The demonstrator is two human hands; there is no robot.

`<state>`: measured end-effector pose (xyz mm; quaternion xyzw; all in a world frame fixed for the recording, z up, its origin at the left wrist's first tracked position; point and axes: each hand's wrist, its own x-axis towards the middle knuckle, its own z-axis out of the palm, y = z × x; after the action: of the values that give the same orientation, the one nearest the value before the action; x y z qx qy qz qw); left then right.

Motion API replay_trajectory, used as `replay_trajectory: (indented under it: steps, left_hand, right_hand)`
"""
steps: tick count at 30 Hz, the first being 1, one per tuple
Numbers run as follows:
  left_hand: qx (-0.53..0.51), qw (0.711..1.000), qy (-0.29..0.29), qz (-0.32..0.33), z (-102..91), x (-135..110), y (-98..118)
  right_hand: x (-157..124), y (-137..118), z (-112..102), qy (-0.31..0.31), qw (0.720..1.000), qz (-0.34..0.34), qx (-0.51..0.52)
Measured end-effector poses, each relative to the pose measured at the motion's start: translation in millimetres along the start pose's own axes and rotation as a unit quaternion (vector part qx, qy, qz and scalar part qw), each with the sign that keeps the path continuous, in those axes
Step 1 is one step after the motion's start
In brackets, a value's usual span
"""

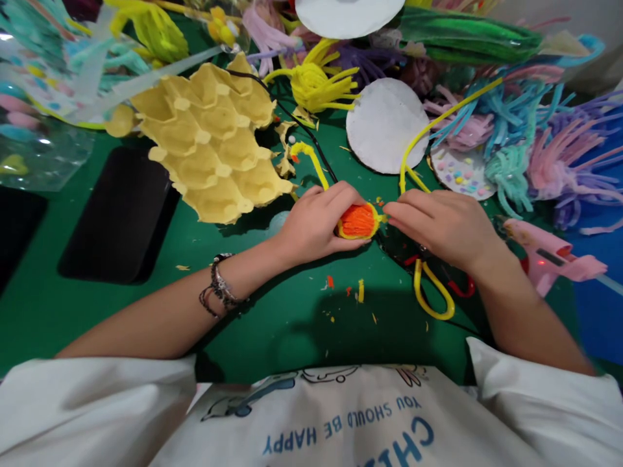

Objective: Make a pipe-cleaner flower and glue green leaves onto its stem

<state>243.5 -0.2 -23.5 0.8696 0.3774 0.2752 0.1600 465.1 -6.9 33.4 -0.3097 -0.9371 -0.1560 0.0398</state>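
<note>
Grasping the orange piece [357, 222] above the desk [277, 324] is the left hand [314, 220]; the right hand [438, 220] pinches the yellow pipe cleaner [448, 117] beside it. At left, a clear bag [63, 162] contains pastel pieces [20, 120].

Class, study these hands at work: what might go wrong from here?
The glue gun beside the right arm shows a red light; if hot, it might burn someone. The black cord passes by the left hand and might snag. Pulling hard at the orange piece might loosen its yellow edge.
</note>
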Motion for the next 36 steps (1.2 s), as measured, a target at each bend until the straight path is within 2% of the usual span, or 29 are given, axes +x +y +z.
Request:
replay_trajectory:
  steps: [5,9,14,22,26,32,36]
  left_hand:
    - [-0.018,1.000,0.000,-0.001,0.4,0,0]
    - [-0.021,1.000,0.006,0.007,0.8,-1,1]
    - [0.030,0.999,-0.003,0.028,0.1,-1,2]
    - [0.112,0.992,0.026,0.057,-0.9,-3,3]
    - [0.134,0.988,0.038,0.073,-0.9,-3,2]
    - [0.076,0.996,0.032,0.022,-0.7,-2,4]
    - [0.053,0.998,0.031,0.003,0.4,-2,4]
  right_hand:
    - [1,-4,-4,0.033,0.998,-0.048,-0.035]
    - [3,-4,-4,0.012,1.000,-0.026,0.013]
    - [5,-6,0,0.002,0.998,-0.013,0.059]
    - [8,-11,3,0.030,0.998,-0.031,0.036]
    - [10,-12,5,0.018,0.999,-0.018,0.043]
    - [10,-11,4,0.015,0.999,-0.032,0.018]
    - [10,-10,3,-0.004,0.999,-0.012,0.036]
